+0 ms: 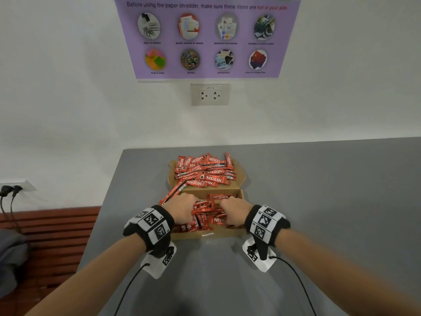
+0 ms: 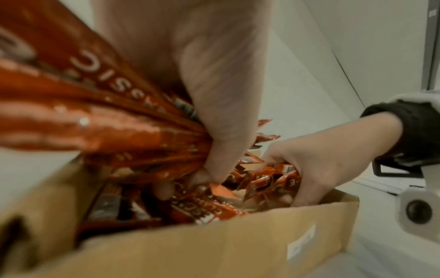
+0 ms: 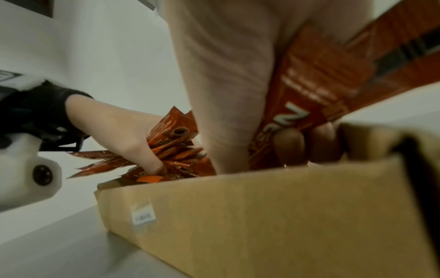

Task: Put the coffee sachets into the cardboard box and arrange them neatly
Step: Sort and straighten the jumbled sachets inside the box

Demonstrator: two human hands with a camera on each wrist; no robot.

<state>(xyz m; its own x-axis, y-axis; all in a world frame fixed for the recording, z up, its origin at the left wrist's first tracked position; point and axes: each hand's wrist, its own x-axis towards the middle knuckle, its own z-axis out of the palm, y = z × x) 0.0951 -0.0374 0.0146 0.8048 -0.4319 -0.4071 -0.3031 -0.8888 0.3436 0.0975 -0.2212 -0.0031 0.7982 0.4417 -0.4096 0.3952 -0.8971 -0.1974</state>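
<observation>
Many coffee sachets (image 1: pixel 206 173), some in the cardboard box (image 1: pixel 206 236), more heaped on its flap behind: light, slick foil sticks I judge best gathered mid-length, as my left hand (image 1: pixel 182 207) and right hand (image 1: pixel 234 212) each clutch a bundle.

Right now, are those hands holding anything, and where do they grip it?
Yes. The left hand grips a bunch of coffee sachets near one end; the right hand grips more sachets, over the cardboard box.
</observation>
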